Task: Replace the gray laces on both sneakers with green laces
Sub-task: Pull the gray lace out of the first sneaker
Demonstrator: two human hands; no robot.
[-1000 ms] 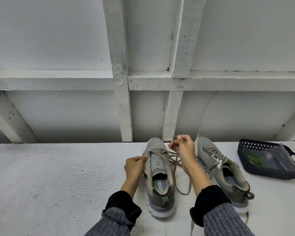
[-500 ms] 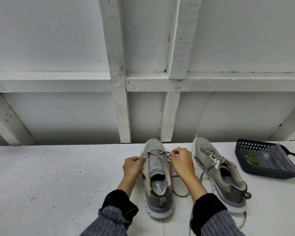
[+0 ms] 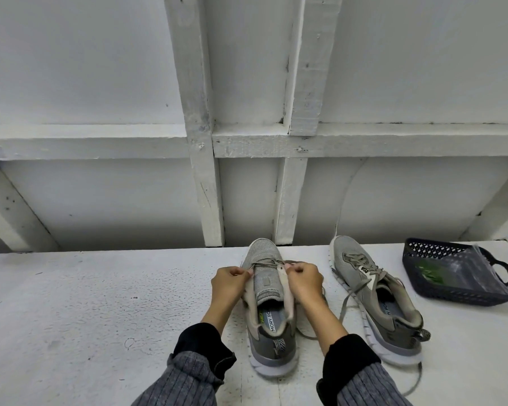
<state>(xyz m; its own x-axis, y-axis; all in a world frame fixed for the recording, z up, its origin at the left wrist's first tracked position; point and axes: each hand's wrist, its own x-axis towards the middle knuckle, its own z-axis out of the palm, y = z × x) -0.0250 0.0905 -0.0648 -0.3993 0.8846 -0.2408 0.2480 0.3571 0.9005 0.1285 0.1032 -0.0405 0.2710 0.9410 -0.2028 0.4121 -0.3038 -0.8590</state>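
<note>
Near sneaker sits between left hand and right hand.

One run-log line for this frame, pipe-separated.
stage: unlacing | left hand: pinches gray lace | right hand: pinches gray lace | near sneaker: mostly unlaced | far sneaker: laced, untied | basket: untouched

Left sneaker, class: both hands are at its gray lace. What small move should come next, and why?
Probably pull the gray lace out of the next eyelets near the toe. The left sneaker is unlaced over most of its tongue, with only the last crossings left, and the left hand and right hand each pinch at that spot.
</note>
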